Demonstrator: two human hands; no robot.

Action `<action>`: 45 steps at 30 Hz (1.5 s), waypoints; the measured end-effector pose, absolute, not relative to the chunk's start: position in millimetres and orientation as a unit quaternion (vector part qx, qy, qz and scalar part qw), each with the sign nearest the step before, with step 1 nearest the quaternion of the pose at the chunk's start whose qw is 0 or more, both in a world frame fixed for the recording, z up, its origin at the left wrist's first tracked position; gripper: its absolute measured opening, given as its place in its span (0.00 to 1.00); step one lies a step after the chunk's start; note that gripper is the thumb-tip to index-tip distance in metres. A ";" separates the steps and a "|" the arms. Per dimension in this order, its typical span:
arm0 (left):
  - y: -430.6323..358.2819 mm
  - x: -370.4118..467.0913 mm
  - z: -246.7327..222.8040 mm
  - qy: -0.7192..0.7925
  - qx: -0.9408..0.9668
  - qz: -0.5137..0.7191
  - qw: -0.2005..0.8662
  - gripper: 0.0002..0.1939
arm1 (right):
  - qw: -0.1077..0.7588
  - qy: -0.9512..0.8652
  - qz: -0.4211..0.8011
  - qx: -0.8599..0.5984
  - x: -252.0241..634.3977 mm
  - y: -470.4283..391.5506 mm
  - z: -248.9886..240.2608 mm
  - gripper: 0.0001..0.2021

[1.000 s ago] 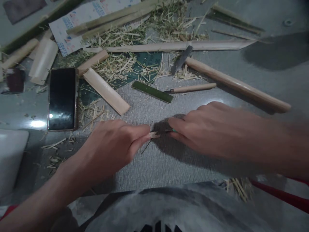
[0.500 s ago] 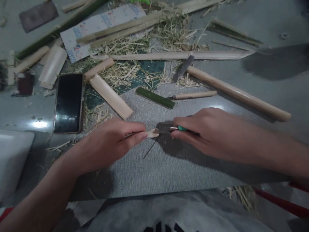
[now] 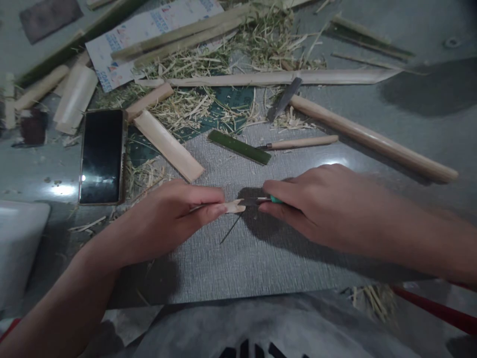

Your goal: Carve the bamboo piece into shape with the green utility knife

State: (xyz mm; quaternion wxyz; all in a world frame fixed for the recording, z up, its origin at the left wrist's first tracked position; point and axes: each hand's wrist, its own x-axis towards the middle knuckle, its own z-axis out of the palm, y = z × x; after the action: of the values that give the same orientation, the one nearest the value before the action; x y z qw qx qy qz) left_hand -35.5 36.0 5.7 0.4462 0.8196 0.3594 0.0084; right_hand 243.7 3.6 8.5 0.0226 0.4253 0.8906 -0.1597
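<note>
My left hand (image 3: 186, 214) is closed, pinching a small pale bamboo piece (image 3: 234, 206) between thumb and forefinger; its free end looks forked. Facing it, my right hand (image 3: 298, 201) grips a teal-handled tool (image 3: 275, 199). The tool's narrow dark blade reaches left into the bamboo's notched end; I cannot tell whether it is a file or a knife. Just below lies a thin dark sliver (image 3: 231, 229) on the grey textured mat (image 3: 223, 273). Beyond the hands are a green bamboo strip (image 3: 239, 147) and a wooden-handled, thin-tipped tool (image 3: 301, 142).
A hammer (image 3: 372, 136) lies at right. A pale bamboo slat (image 3: 169, 145) and a phone (image 3: 101, 156) are at left. Shavings (image 3: 186, 112), a long split bamboo strip (image 3: 335, 77) and a printed paper sheet (image 3: 108, 59) spread across the back. A white object (image 3: 18, 248) stands far left.
My right hand has shifted slightly left, bringing the tool's blade further into the bamboo's notched end. My left hand keeps its hold. The whole view has shifted a little.
</note>
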 end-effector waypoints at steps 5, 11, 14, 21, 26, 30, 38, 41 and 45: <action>35.5 -36.4 5.9 0.358 0.814 0.007 0.458 0.19 | 0.030 0.894 -0.155 0.419 241.8 2.6 7.9 0.16; 35.1 -34.3 3.3 0.355 0.821 0.008 0.448 0.19 | 0.031 0.881 -0.188 0.433 241.0 4.6 9.6 0.16; 34.3 -32.9 3.0 0.354 0.825 0.014 0.441 0.19 | 0.045 0.867 -0.233 0.439 239.2 8.4 12.8 0.17; 31.7 -31.7 11.1 0.386 0.797 0.087 0.457 0.20 | 0.083 0.843 -0.305 0.435 236.8 12.2 22.3 0.17; 32.9 -32.1 10.4 0.401 0.797 0.080 0.444 0.20 | 0.030 0.853 -0.314 0.416 253.1 13.5 20.2 0.20; 34.1 -31.5 6.6 0.408 0.800 0.060 0.437 0.18 | -0.001 0.858 -0.271 0.437 257.4 13.8 19.1 0.19; 30.6 -28.2 5.1 0.414 0.793 0.050 0.444 0.18 | 0.005 0.869 -0.183 0.460 243.4 4.7 10.8 0.17; 29.4 -25.4 5.3 0.427 0.792 0.049 0.434 0.17 | 0.004 0.862 -0.179 0.475 242.1 3.6 6.5 0.18; 27.3 -20.8 5.4 0.441 0.786 0.063 0.428 0.17 | -0.003 0.851 -0.216 0.478 242.8 7.5 7.4 0.20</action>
State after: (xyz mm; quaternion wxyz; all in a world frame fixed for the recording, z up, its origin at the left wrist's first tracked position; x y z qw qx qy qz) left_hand -20.8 27.3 5.4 0.4276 0.7864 0.4413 0.0628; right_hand 242.8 7.5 7.4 -0.0026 0.4781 0.8514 -0.2155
